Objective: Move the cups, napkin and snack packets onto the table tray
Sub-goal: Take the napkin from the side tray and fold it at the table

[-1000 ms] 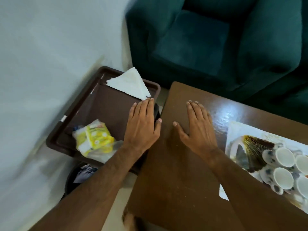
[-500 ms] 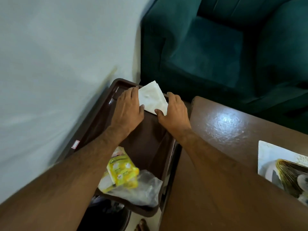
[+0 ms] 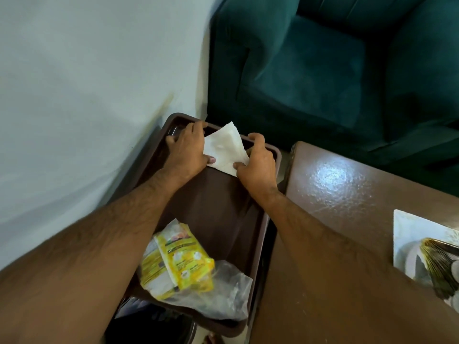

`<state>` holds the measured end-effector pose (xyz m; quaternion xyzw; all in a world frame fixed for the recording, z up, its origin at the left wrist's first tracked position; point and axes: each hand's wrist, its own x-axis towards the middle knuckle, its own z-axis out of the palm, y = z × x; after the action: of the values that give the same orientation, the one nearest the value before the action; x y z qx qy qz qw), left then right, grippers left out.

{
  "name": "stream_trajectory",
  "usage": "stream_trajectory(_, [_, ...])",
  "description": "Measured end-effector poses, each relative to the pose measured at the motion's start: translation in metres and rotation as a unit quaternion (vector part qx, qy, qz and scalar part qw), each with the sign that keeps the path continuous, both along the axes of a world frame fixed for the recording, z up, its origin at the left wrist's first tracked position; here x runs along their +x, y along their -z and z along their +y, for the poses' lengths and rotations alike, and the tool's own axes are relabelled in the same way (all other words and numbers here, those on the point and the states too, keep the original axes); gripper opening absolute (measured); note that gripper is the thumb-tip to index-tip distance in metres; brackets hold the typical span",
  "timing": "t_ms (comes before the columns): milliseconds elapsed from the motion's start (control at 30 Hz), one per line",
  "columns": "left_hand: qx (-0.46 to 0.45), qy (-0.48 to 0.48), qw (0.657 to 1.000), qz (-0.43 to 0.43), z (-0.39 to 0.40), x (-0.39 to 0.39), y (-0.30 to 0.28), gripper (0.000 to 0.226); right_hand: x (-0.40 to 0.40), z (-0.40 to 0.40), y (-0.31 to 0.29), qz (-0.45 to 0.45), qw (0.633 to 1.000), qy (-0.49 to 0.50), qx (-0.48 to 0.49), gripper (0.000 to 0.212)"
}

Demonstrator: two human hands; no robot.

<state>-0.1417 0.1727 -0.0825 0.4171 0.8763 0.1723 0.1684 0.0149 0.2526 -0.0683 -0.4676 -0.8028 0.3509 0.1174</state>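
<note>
A brown tray (image 3: 218, 207) sits left of the table. A white napkin (image 3: 224, 147) lies over its far rim. Yellow snack packets (image 3: 178, 264) and a clear plastic wrapper (image 3: 223, 294) lie at its near end. My left hand (image 3: 188, 150) and my right hand (image 3: 258, 167) are at the far end, either side of the napkin. Their fingers curl over the far rim and both thumbs press on the napkin's edges. The white patterned table tray (image 3: 407, 232) shows at the right edge; no cups can be made out on it.
The glossy brown table (image 3: 335, 194) stands right of the brown tray. A dark green sofa (image 3: 310, 70) fills the back. A pale wall (image 3: 87, 95) runs close along the left. Something dark (image 3: 149, 326) sits under the tray's near end.
Both hands left the table edge and reached to the tray's far end beside the napkin. Their fingers, flat half a second ago, now curl over the rim.
</note>
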Motion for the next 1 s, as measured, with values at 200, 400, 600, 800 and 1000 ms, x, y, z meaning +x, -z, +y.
stream_trajectory(200, [0.046,0.005,0.999,-0.014,-0.021,-0.011,-0.009,0.067,0.015,-0.013,-0.004,0.043,0.996,-0.059,0.053,0.031])
stream_trajectory(400, [0.131,0.135,0.982,0.001,-0.061,-0.011,-0.017,0.048,0.034,-0.036,0.003,0.048,0.985,-0.131,0.105,0.02])
stream_trajectory(600, [0.135,0.216,0.965,-0.064,-0.071,0.002,-0.009,0.045,0.035,-0.048,0.008,-0.021,0.976,-0.178,0.126,0.02])
stream_trajectory(800, [0.146,0.22,0.96,-0.093,-0.075,0.007,-0.012,0.038,0.034,-0.049,0.004,-0.027,0.968,-0.224,0.108,0.021])
stream_trajectory(1000, [0.12,0.238,0.961,-0.075,-0.078,0.009,-0.008,0.033,0.033,-0.05,0.003,-0.05,0.962,-0.243,0.116,0.018])
